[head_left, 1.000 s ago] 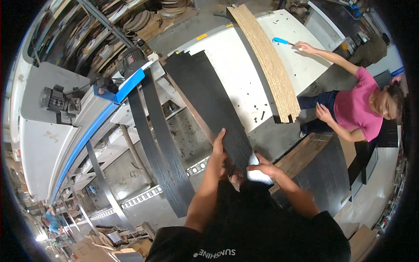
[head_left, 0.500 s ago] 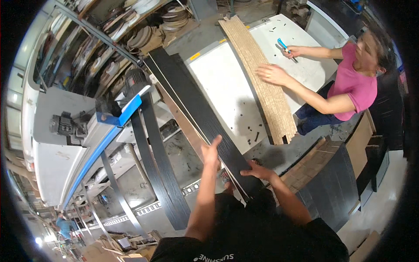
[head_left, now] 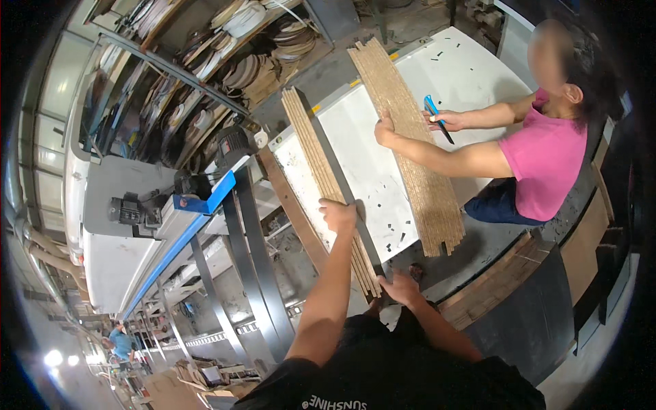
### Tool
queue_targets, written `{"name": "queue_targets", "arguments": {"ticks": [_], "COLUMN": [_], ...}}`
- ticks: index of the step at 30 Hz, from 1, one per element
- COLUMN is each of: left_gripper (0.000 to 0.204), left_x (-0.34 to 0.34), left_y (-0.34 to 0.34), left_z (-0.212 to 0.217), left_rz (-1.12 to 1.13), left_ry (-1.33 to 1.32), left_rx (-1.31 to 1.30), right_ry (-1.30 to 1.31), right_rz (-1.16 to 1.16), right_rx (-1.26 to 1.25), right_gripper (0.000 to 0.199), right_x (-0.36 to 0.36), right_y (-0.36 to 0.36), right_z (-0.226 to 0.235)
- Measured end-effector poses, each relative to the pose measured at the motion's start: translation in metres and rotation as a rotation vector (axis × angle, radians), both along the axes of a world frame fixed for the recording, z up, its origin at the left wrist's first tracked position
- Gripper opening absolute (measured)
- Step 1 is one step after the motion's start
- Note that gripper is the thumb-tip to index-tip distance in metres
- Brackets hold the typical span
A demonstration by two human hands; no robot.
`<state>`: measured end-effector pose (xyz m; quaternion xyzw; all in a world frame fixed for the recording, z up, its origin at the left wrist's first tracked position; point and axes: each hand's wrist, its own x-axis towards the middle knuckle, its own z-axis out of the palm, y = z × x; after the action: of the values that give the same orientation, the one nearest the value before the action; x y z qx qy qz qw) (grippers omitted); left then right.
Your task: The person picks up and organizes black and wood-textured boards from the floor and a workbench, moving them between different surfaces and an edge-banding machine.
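Note:
A stack of long, narrow boards (head_left: pixel 311 154) lies tipped on its side over the white table's left part, its pale edges turned up and a dark face showing on the right. Around its middle my left hand (head_left: pixel 338 216) is closed, fingers across the pale edges. At the near end my right hand (head_left: pixel 401 288) grips the stack's right corner; some of its fingers are hidden. To the right lies a wider stack of tan boards (head_left: pixel 420 171), where a co-worker rests one hand (head_left: pixel 385 130). The co-worker's other hand holds a blue utility knife (head_left: pixel 437 117).
The white table (head_left: pixel 383 198) carries scattered dark scraps. Left of it stand a machine with a blue rail (head_left: pixel 160 256) and dark long strips (head_left: pixel 263 280). Shelves with coiled edging rolls (head_left: pixel 242 20) are behind. More stacked boards (head_left: pixel 506 280) lie at the right.
My stack has rolled from dark face up onto its side, showing pale edges, and shifted right over the table. The co-worker's knife hand has come closer to the tan boards.

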<state>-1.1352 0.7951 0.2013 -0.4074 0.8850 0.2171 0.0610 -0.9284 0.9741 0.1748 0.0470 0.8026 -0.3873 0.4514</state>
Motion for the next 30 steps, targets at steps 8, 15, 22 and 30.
{"name": "queue_targets", "arguments": {"ticks": [8, 15, 22, 30], "left_gripper": [0.100, 0.093, 0.098, 0.086], "left_x": [0.004, 0.131, 0.332, 0.376], "left_y": [0.010, -0.129, -0.348, -0.468], "left_z": [0.002, -0.002, -0.011, -0.054], "left_rz": [0.017, -0.260, 0.287, 0.412], "left_ry": [0.031, 0.383, 0.185, 0.265], "left_rx": [-0.010, -0.207, -0.612, 0.082], "right_ry": [0.612, 0.594, 1.132, 0.097], "right_rz": [-0.016, -0.104, -0.009, -0.373], "right_rx": [0.006, 0.096, 0.256, -0.530], "right_gripper": [0.124, 0.114, 0.095, 0.073], "right_x": [-0.014, -0.016, -0.003, 0.005], "right_y": [-0.053, -0.100, -0.126, -0.331], "right_z": [0.032, 0.010, 0.029, -0.037]}}
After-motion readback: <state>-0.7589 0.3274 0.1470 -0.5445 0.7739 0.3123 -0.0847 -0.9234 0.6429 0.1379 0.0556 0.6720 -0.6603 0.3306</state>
